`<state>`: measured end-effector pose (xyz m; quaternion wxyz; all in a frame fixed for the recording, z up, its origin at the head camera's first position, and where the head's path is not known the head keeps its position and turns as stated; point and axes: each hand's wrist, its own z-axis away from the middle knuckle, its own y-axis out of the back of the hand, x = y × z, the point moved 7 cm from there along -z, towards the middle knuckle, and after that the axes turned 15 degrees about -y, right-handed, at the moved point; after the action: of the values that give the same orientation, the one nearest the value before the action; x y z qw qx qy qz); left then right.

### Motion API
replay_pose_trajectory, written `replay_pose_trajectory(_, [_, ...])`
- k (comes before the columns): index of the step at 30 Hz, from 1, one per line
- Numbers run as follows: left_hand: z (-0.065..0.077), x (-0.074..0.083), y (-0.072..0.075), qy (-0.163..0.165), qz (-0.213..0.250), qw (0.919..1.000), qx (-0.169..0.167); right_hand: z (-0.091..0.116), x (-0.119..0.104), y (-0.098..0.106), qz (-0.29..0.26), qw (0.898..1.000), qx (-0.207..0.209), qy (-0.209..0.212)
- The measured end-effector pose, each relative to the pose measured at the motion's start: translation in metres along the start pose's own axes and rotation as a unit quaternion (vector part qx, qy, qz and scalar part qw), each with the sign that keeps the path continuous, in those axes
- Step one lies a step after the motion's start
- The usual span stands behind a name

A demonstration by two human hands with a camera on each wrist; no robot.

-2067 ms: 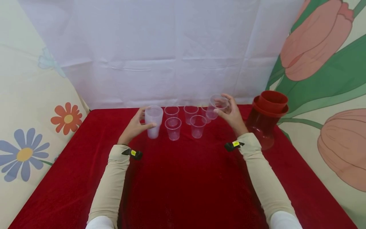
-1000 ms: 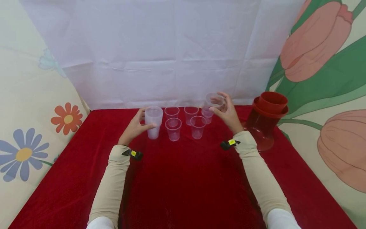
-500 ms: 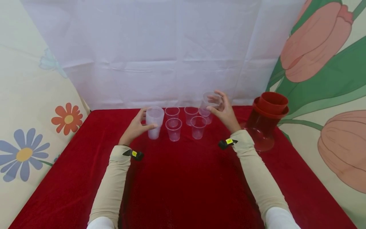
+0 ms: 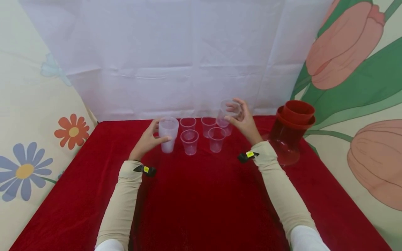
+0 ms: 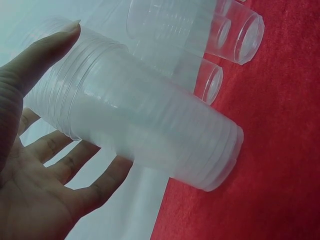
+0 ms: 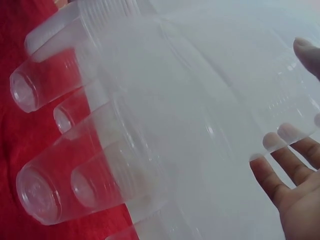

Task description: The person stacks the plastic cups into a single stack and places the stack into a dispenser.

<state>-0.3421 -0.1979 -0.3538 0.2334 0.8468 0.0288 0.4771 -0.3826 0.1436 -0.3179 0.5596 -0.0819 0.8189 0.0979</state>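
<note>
Clear cup stack (image 4: 171, 130), single cup (image 4: 223, 116), hands (image 4: 147, 140) (image 4: 247, 124) apart, left gripping stack, right holding single cup

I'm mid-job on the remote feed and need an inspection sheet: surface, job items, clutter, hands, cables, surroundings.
Surface: red tablecloth; no spill seen.
Job items: clear plastic cup stack, nested, upright; five standing cups, three behind, two in front; one separate clear cup, overlapping the rear right one in the head view, contact unclear.
Clutter: red container at the right.
Left hand: grips the cup stack.
Right hand: holds the separate clear cup.
Cables: nothing seen.
Surroundings: white backdrop behind, flower-printed panels on both sides.
</note>
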Motion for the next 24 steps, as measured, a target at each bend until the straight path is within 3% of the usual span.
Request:
replay_pose_trajectory(12, [-0.002,0.004,-0.001,-0.01,-0.002,0.9999,0.004,-0.004,-0.009,-0.01,-0.005,1.0,-0.007,0.004])
replay_pose_trajectory(24, [-0.001,-0.002,0.0,-0.012,0.003,0.9999,-0.001,-0.008,-0.008,-0.02,-0.028,0.999,-0.018,0.01])
